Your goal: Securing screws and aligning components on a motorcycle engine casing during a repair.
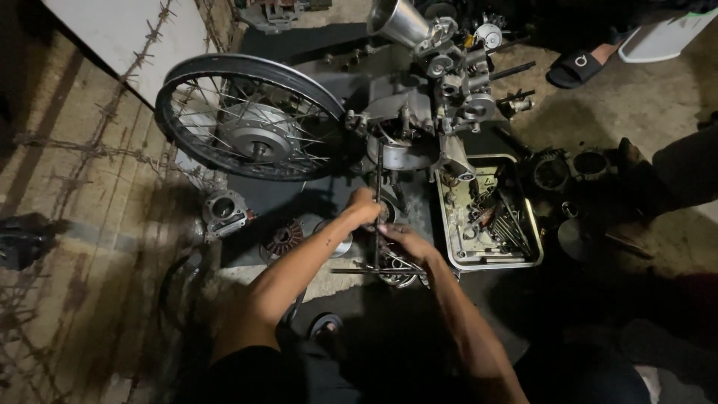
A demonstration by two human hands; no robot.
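Here, two hands — left hand (pixel 364 203) and right hand (pixel 404 241) — both grip one T-handled wrench (pixel 378 224); one spoked wheel (pixel 250 118) nearby.

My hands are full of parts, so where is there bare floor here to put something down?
Bare floor lies left of the spoked wheel, toward the barbed wire, and upper right between the engine and the sandal. It is crowded around both hands, left hand and right hand, and the metal tray is full.

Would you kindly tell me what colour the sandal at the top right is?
The sandal is black, seen in the head view.
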